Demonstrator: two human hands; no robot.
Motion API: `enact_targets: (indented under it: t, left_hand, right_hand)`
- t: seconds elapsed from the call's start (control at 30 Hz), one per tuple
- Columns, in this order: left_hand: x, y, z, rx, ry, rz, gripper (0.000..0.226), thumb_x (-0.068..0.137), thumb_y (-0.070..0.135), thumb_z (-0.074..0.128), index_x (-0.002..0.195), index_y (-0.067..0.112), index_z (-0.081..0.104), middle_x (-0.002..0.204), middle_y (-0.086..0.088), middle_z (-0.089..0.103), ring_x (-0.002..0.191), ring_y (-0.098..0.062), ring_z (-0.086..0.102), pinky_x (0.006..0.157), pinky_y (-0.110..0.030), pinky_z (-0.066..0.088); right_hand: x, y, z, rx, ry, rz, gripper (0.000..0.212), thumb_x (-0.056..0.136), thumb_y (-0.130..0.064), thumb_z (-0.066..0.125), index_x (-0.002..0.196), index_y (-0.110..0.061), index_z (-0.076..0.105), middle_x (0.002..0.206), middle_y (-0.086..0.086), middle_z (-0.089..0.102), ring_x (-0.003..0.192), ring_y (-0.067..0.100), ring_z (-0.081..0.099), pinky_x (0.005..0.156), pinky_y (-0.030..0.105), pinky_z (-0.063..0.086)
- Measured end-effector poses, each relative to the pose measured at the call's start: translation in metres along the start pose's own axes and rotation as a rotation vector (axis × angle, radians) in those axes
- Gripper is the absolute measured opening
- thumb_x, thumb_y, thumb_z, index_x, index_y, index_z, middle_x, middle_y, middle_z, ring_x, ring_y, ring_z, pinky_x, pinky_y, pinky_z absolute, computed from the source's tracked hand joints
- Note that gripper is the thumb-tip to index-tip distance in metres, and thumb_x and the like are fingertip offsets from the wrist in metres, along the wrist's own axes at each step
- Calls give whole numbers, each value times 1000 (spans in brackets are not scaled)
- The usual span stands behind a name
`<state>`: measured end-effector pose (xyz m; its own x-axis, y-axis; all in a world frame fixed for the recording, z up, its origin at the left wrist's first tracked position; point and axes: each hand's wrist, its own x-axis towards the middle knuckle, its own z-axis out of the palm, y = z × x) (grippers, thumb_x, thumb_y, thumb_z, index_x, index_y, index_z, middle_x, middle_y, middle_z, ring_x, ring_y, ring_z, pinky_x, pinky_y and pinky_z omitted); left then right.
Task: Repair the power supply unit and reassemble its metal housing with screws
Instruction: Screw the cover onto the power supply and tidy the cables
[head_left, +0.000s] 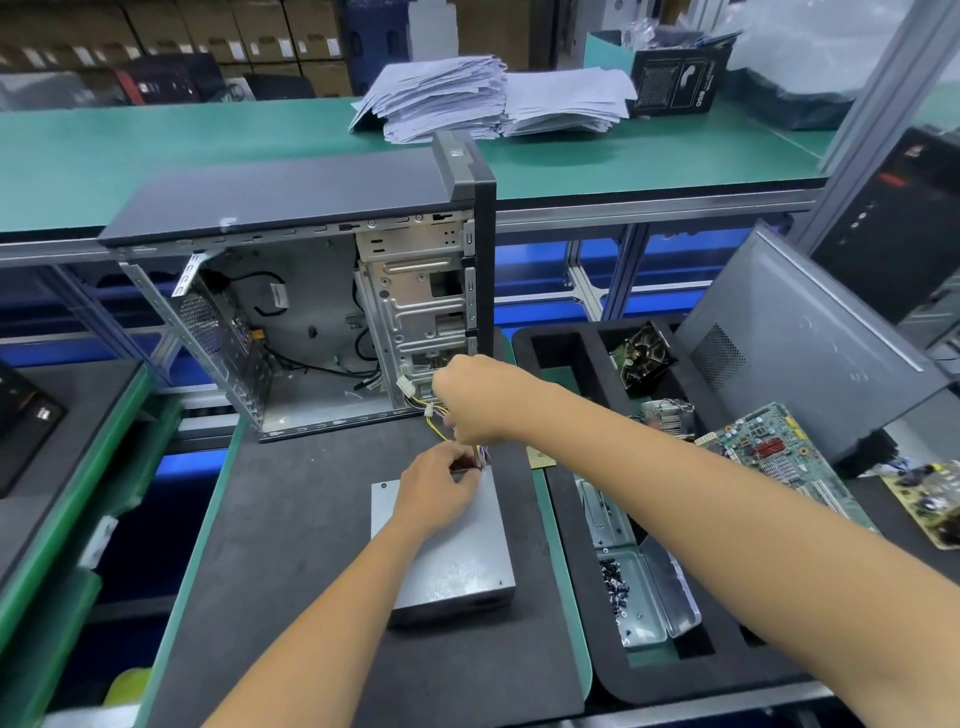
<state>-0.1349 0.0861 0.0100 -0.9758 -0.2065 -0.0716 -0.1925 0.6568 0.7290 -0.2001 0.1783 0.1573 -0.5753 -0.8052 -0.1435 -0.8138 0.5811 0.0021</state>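
A grey metal power supply unit (457, 561) lies flat on the dark foam mat, its housing closed. A bundle of yellow and black cables (435, 410) with white connectors runs from its far end up toward the open computer case (311, 312). My left hand (439, 486) rests on the unit's far end and pinches the cables where they leave the housing. My right hand (475, 397) grips the cable bundle a little higher, near the case's lower front corner. An open metal tin of small dark screws (623, 597) sits in the foam tray on the right.
The foam tray (582, 353) on the right also holds a black fan (644, 356), a heatsink and a green motherboard (779, 452). A grey side panel (810, 358) leans at the right. Stacks of paper (467, 98) lie on the green shelf behind.
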Motion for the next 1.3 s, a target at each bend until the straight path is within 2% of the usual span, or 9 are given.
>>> enact_targets:
  t: [0.17,0.3,0.4,0.53,0.73,0.87,1.0,1.13,1.3]
  left_hand:
    - [-1,0,1,-4,12,2,16,80,24,61,74,40,60,80,34,61,80,21,52,65,-6,31]
    - [1,-2,2,-2,-10,-5,10,81,25,59,85,32,65,86,23,66,81,5,57,69,-18,37]
    - [0,-2,0,0,-16,-13,11,82,25,60,85,34,65,86,24,66,80,10,56,69,-14,36]
    - [0,0,0,-5,-6,-15,14,80,24,60,80,37,63,83,30,63,80,23,52,67,-5,31]
    - [0,2,1,6,15,8,18,79,23,61,74,41,59,86,26,65,79,19,54,66,-7,31]
    - [0,1,1,17,17,14,20,79,23,61,73,42,58,82,28,64,80,19,54,65,-6,31]
    - [0,1,1,13,19,8,18,77,23,60,73,41,59,80,30,64,79,15,56,67,-8,33]
    - [-1,2,1,9,23,1,19,77,24,60,76,43,59,81,33,62,79,14,56,67,-8,33]
    - [-2,2,0,-1,16,-13,19,78,24,61,73,42,59,79,32,62,77,14,56,66,-6,31]
  right_hand:
    - [2,0,5,-62,25,52,15,96,-20,49,83,-15,42,79,5,45,68,27,48,57,31,37]
    - [0,1,-2,-14,-141,-26,18,86,-24,57,96,-15,44,97,4,45,70,20,50,56,34,43]
    - [-1,-5,-4,-62,-98,-58,15,80,-15,60,86,-15,46,84,6,49,70,23,53,58,35,48]
    - [1,-5,0,-108,27,41,17,87,-18,55,79,-16,40,68,-2,31,62,21,43,52,28,32]
    - [-3,6,-6,-51,-130,70,20,96,-27,45,103,-10,51,102,7,48,79,26,53,62,34,39]
    - [-6,9,-7,0,-112,-10,14,88,-13,50,80,-12,39,87,5,40,60,17,42,48,28,28]
    - [-6,6,0,-120,39,49,13,96,-22,48,91,-11,53,79,4,43,63,21,44,55,31,35]
    - [-7,9,1,-67,-35,33,21,95,-29,49,104,-10,53,96,6,50,69,23,46,56,33,35]
    - [-8,5,-1,-23,-69,-60,17,84,-11,57,83,-16,40,88,5,43,68,22,51,57,34,43]
